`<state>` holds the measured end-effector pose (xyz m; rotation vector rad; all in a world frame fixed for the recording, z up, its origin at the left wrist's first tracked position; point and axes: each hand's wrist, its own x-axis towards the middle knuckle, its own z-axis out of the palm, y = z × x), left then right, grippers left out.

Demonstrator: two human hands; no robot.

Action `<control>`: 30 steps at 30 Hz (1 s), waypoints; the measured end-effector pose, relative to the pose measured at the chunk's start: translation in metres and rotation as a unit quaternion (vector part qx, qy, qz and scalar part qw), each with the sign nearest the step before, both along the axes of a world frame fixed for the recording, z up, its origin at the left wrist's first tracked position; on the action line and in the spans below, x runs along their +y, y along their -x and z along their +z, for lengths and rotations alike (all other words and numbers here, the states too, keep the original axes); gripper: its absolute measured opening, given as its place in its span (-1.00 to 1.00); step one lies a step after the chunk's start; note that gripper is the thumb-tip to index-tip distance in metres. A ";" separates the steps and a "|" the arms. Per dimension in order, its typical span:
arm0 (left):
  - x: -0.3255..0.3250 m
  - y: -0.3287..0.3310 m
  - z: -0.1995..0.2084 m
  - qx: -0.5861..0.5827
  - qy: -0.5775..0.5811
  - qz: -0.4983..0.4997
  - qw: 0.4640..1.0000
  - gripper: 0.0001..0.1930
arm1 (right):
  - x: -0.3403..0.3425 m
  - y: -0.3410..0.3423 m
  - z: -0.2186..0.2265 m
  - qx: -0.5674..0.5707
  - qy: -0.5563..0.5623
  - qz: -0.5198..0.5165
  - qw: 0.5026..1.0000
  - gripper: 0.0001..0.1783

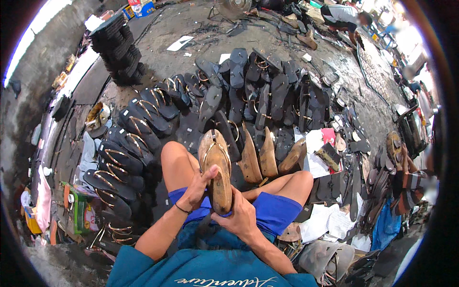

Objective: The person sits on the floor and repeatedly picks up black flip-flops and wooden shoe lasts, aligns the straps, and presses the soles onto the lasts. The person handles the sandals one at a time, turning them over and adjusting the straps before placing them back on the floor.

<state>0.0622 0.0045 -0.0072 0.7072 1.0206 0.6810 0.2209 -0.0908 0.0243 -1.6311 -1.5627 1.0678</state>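
Note:
Between my knees I hold a worn wooden shoe last (221, 186), its toe end pointing away from me. A thin gold-toned sandal strap (206, 154) runs over its toe part in a V. My left hand (195, 189) is closed on the last's left side, thumb lying across the top. At the heel end my right hand (239, 213) grips it from the right, fingers partly hidden underneath. Just beyond my right shin stand several more wooden lasts (267, 155). Black sandals with gold straps (117, 184) lie in overlapping rows to my left.
Many black sandals and soles (237, 67) crowd the floor ahead. A tall stack of black sheets (117, 48) stands far left, a green tin (85, 210) near left. Papers (325, 222) and a grey bucket (327, 258) lie right. Another person's arm (406, 160) holds a last at far right.

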 end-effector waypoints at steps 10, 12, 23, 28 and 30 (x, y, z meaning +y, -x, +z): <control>-0.084 0.027 0.087 -0.170 -0.040 -0.047 0.983 0.46 | -0.060 0.009 0.003 0.518 0.208 -0.093 0.825 -0.65; -0.112 0.043 0.061 -0.196 -0.026 -0.022 0.980 0.50 | -0.054 0.009 0.045 0.562 0.253 -0.093 0.782 -0.62; -0.070 0.017 0.119 -0.179 -0.152 -0.026 0.972 0.46 | -0.043 -0.013 -0.013 0.704 0.234 0.027 0.670 -0.23; -0.041 -0.009 0.152 0.168 -0.395 -0.154 0.890 0.45 | -0.027 -0.012 0.016 0.661 0.129 0.030 0.739 0.21; -0.035 -0.012 0.147 0.341 -0.456 -0.213 0.794 -0.19 | -0.037 -0.027 0.016 0.635 0.146 0.005 0.759 0.19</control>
